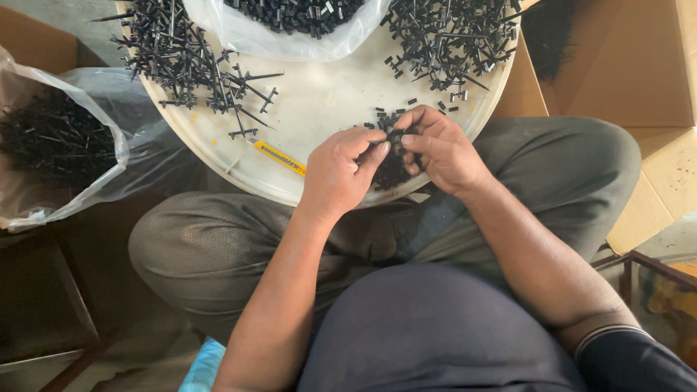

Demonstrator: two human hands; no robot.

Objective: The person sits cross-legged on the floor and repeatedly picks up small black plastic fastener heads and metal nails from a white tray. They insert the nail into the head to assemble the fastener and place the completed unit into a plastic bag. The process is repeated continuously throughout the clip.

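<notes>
Black plastic sprue pieces (185,62) lie heaped at the left of the round white tray (319,109); a yellow utility knife (279,157) rests at its near rim. Left hand (337,174): fingers closed, pinching the left end of a small black plastic part (396,138). Part: held between both hands above the tray's near edge, long axis apparently left-right, though it is too small to be sure. Right hand (443,149): fingers closed on the right end. Both hands equally near. Loose black clips (392,170) sit beneath.

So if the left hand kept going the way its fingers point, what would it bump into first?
The left hand points right and slightly up, so it would likely meet the small black plastic piece pinched between both hands, then the right hand.
</notes>
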